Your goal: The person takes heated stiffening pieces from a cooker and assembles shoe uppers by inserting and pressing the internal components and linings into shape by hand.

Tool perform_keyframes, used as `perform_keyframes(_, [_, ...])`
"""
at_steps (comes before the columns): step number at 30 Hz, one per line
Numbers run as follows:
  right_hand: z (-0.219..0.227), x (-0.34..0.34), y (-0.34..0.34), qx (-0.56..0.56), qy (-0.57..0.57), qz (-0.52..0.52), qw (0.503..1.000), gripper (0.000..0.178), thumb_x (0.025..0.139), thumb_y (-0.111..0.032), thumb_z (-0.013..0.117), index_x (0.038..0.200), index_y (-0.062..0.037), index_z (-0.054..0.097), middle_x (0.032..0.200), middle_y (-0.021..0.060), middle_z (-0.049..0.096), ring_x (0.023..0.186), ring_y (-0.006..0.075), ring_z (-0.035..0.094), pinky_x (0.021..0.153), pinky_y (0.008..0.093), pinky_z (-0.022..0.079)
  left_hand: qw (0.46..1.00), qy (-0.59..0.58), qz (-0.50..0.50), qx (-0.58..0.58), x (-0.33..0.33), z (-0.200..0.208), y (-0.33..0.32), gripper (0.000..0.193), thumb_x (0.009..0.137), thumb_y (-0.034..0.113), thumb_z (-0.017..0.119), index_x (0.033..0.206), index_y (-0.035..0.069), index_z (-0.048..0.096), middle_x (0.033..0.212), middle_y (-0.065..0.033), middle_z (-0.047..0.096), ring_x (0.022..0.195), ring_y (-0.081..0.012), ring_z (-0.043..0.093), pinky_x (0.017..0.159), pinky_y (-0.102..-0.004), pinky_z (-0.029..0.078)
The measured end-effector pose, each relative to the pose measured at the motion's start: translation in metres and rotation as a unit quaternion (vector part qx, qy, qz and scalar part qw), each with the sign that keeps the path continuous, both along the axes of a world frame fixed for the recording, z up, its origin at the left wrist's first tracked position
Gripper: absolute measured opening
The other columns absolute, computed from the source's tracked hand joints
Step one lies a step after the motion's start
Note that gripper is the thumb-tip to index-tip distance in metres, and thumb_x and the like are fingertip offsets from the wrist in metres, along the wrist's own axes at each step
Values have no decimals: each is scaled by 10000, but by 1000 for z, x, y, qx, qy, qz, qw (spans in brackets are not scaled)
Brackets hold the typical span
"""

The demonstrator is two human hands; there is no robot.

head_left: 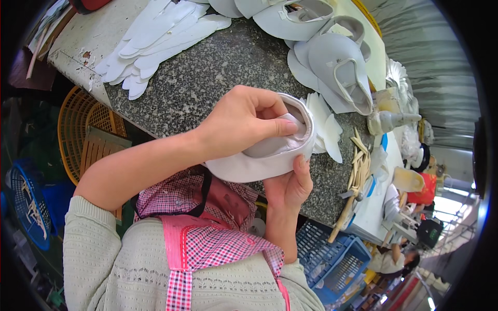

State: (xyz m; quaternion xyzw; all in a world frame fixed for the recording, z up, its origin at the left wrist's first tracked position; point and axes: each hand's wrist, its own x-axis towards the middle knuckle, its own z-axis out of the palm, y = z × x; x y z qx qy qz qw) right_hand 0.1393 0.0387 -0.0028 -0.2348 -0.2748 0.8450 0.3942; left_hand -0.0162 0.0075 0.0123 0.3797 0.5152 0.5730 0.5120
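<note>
Between my hands is a pale grey fabric shoe upper [259,167], its opening tilted up to the right. My left hand [244,122] reaches over it, with thumb and bent fingers closed on the white lining [294,124] inside the opening. The tips of some of those fingers are hidden in the upper. From below, my right hand [289,187] grips the upper's near side, thumb against the outer edge. The rest of its fingers are out of sight under the fabric. White sole-shaped pieces [328,129] lie just to the right of the upper.
More grey shoe uppers [334,57] are heaped at the far right of the speckled stone top [207,67]. White flat pieces [155,39] fan out far left. A nozzled bottle [391,122], tan strips [358,163] and a hammer [345,215] lie right. Baskets [70,132] stand below; a person [389,259] sits beyond.
</note>
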Motion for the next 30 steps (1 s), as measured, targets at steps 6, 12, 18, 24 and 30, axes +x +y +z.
perform_keyframes(6, [-11, 5, 5, 4, 19, 70, 997, 719, 763, -238, 651, 1355, -19, 307, 1335, 165, 403, 1239, 305, 401, 1055, 460, 308, 996, -83, 27, 13, 9, -8, -1, 125, 825, 136, 658, 836, 12, 644, 714, 14, 615, 637, -20, 528, 568, -179, 411])
perform_keyframes(12, [-8, 8, 6, 3, -23, 89, 996, 746, 745, -250, 663, 1341, 20, 305, 1326, 172, 406, 1221, 306, 422, 1038, 440, 342, 999, -12, 50, 9, 11, -3, -9, 101, 814, 109, 650, 825, 8, 647, 669, 17, 598, 598, -13, 504, 540, -180, 393])
perform_keyframes(18, [-7, 9, 0, -17, 11, 82, 996, 526, 689, -126, 709, 1150, 35, 514, 1074, 115, 592, 1003, 229, 589, 906, 366, 480, 998, -8, 62, 33, 17, -10, -8, 92, 765, 89, 654, 780, -1, 664, 632, -11, 607, 577, -62, 539, 537, -229, 423])
perform_keyframes(24, [-9, 10, -7, -19, 1, 60, 998, 618, 725, -191, 723, 1246, -15, 442, 1175, 105, 537, 1080, 238, 544, 932, 401, 460, 902, 370, 100, 196, 8, -2, -7, 174, 741, 100, 686, 862, -19, 651, 725, -111, 612, 636, -188, 589, 575, -286, 473])
perform_keyframes(30, [-39, 12, -8, -23, 92, 39, 995, 546, 858, -315, 603, 1307, -86, 394, 1262, 91, 482, 1183, 248, 459, 1020, 426, 368, 855, 380, 173, 306, 25, -18, -31, 324, 678, 148, 752, 948, -7, 660, 800, -101, 626, 685, -221, 601, 581, -292, 485])
